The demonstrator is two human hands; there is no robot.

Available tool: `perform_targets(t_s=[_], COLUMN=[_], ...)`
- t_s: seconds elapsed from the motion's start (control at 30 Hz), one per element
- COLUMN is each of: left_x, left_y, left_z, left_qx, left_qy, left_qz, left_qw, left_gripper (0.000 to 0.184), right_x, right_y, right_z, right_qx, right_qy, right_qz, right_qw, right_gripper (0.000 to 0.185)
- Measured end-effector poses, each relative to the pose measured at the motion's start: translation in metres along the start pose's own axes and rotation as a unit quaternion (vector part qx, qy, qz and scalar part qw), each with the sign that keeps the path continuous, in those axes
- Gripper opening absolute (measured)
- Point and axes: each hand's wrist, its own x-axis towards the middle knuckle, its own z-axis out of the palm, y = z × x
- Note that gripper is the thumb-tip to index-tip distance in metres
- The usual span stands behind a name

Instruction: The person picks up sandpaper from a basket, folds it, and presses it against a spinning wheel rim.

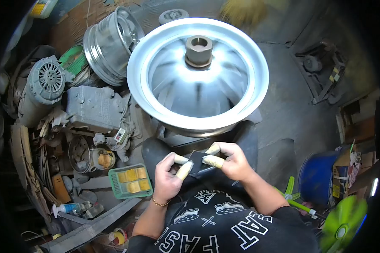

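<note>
My left hand [172, 170] and my right hand [227, 160] pinch a small dark piece of sandpaper [197, 161] between them, over my lap. Pale yellow coverings wrap the thumb and fingertips of both hands. Just beyond them a silvery wheel rim [136, 90] lies face up, and its spokes look smeared, as if it is turning. A large brownish hex nut [199, 52] stands at its centre. Neither hand touches the rim.
A green basket [114, 185] with yellow blocks [133, 174] sits left of my lap. Further left are another rim [107, 46], a grey motor [46, 82] and a dusty machine housing [93, 107]. At right are a blue drum [316, 177] and a green fan [342, 230].
</note>
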Motion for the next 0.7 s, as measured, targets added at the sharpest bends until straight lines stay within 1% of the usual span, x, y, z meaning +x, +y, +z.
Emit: perform_targets(t_s=[0.07, 0.1, 0.13, 0.2, 0.23, 0.27, 0.33, 0.37, 0.47, 0.5, 0.53, 0.63, 0.7], left_x=[-0.001, -0.002, 0.0, 0.002, 0.002, 0.002, 0.003, 0.003, 0.006, 0.008, 0.01, 0.011, 0.011], left_y=[-0.003, 0.002, 0.002, 0.0, 0.001, -0.001, -0.004, -0.003, 0.002, 0.004, 0.006, 0.006, 0.008], left_z=[-0.002, 0.0, 0.0, -0.003, -0.003, -0.003, -0.004, -0.005, -0.006, -0.005, -0.005, -0.003, -0.006], left_qx=[-0.018, -0.069, -0.073, -0.018, -0.019, -0.021, -0.047, -0.047, -0.032, 0.006, 0.045, 0.042, 0.054], left_qy=[-0.001, 0.01, 0.009, -0.011, -0.011, -0.009, -0.023, -0.021, -0.018, -0.023, -0.027, -0.022, -0.03], left_qz=[0.006, -0.005, -0.001, 0.038, 0.03, 0.033, 0.0, 0.003, 0.004, 0.039, 0.073, 0.071, 0.076], left_qw=[1.0, 0.998, 0.997, 0.999, 0.999, 0.999, 0.999, 0.999, 0.999, 0.999, 0.996, 0.996, 0.995], left_gripper=[0.008, 0.008, 0.008, 0.01, 0.009, 0.009, 0.008, 0.008, 0.008, 0.008, 0.009, 0.012, 0.012], right_x=[-0.002, -0.001, -0.002, -0.003, -0.003, -0.003, -0.001, -0.001, -0.003, -0.003, -0.004, -0.005, -0.001], right_y=[0.005, 0.0, -0.002, 0.01, 0.008, 0.008, 0.01, 0.01, 0.006, 0.006, 0.008, 0.007, 0.005], right_z=[0.005, 0.005, 0.006, 0.006, 0.008, 0.008, 0.009, 0.011, 0.014, 0.013, 0.012, 0.009, 0.008], right_qx=[0.048, -0.019, -0.076, -0.142, -0.161, -0.164, -0.196, -0.196, -0.12, -0.155, -0.156, -0.198, -0.182], right_qy=[0.017, -0.013, -0.024, -0.055, -0.034, -0.036, -0.012, -0.015, -0.029, -0.047, -0.048, -0.04, -0.053], right_qz=[0.055, 0.019, -0.017, -0.084, -0.114, -0.117, -0.186, -0.189, -0.111, -0.12, -0.122, -0.128, -0.138], right_qw=[0.997, 1.0, 0.997, 0.985, 0.98, 0.979, 0.963, 0.962, 0.986, 0.98, 0.979, 0.971, 0.972], right_gripper=[0.013, 0.018, 0.017, 0.018, 0.018, 0.018, 0.018, 0.018, 0.017, 0.015, 0.015, 0.017, 0.017])
